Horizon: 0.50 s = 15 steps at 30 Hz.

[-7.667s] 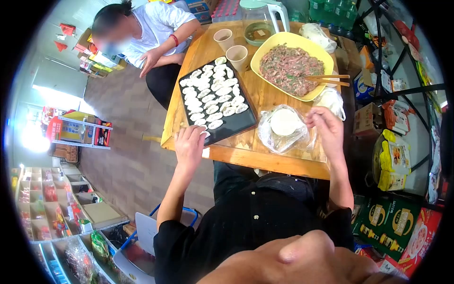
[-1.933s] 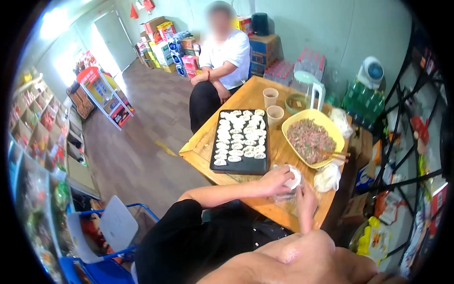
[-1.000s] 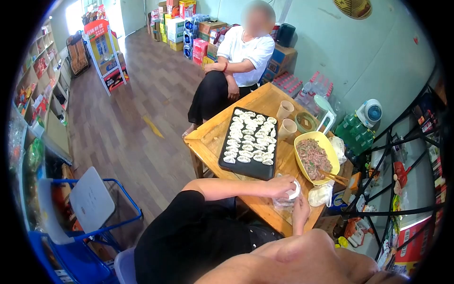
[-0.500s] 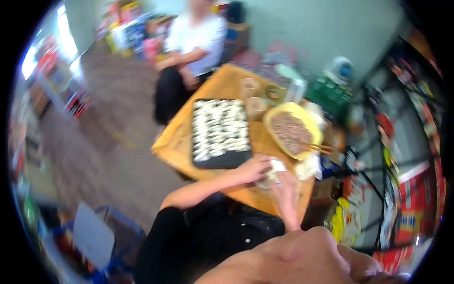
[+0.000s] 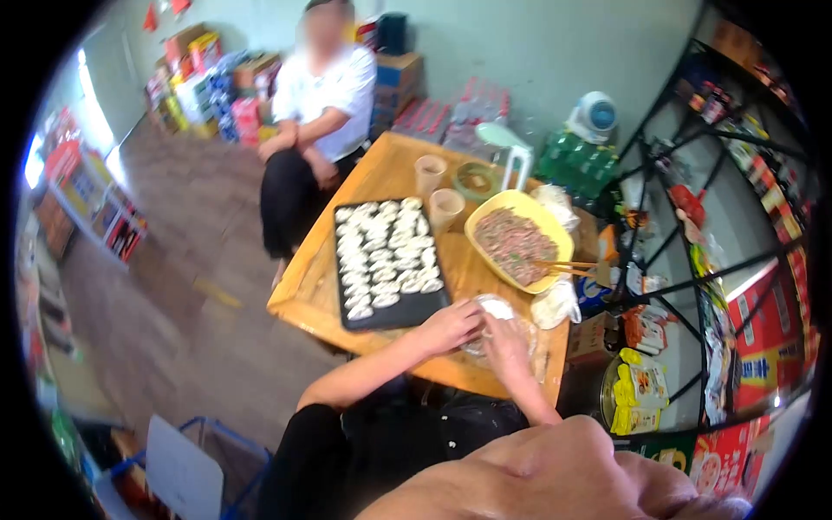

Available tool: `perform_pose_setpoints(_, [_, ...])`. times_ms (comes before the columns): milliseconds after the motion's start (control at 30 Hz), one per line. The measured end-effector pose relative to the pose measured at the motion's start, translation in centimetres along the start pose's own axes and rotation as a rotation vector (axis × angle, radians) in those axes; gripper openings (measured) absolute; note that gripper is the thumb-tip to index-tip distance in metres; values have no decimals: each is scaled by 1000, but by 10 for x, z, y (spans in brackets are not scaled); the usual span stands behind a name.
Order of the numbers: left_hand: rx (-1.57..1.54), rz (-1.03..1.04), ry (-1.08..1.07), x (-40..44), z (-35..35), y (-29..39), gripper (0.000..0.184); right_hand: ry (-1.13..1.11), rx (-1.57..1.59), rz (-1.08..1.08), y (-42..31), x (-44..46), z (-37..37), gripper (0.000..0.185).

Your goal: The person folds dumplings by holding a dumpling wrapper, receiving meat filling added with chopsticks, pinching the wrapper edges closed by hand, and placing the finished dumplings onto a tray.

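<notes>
My left hand and my right hand meet at the near edge of the wooden table, fingers closed. What is between the fingertips is too small to make out. Just behind them lies a white stack of round wrappers on clear plastic wrap, partly hidden by the hands. Left of my hands, a black tray holds several rows of dumplings. Beyond my right hand stands a yellow bowl of minced filling, with chopsticks resting on its right rim.
Two paper cups and a glass kettle stand toward the table's far side. A white plastic bag lies near the bowl. A seated person is beyond the table's left side. A folding chair is at lower left, a black rack at right.
The view has shifted and tilted. My right hand has left the table's right side and come together with my left, which moved from the tray's near edge to the wrappers. The person has sat back, arms crossed.
</notes>
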State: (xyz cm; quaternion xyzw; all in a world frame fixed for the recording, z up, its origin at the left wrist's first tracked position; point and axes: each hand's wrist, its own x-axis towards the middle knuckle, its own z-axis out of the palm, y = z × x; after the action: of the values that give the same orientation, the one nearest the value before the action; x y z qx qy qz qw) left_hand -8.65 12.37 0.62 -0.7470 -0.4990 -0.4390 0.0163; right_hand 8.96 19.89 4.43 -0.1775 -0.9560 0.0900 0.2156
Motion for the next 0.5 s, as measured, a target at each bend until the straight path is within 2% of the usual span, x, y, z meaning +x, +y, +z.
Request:
perform_pose_setpoints(133, [-2, -39, 57, 0, 2, -1, 23, -5, -15, 14, -8, 8, -4, 54])
perform_pose_setpoints(200, [14, -50, 7, -4, 4, -4, 23, -37, -6, 18, -7, 9, -1, 53])
perform_pose_setpoints(367, [53, -33, 83, -3, 5, -4, 18, -40, -9, 27, -11, 13, -1, 52])
perform_pose_setpoints(467, [45, -26, 41, -5, 3, -6, 17, -44, -26, 31, -12, 12, 0, 53])
perform_pose_setpoints(500, [15, 1, 96, -4, 0, -3, 17, -32, -16, 38, -10, 11, 2, 53])
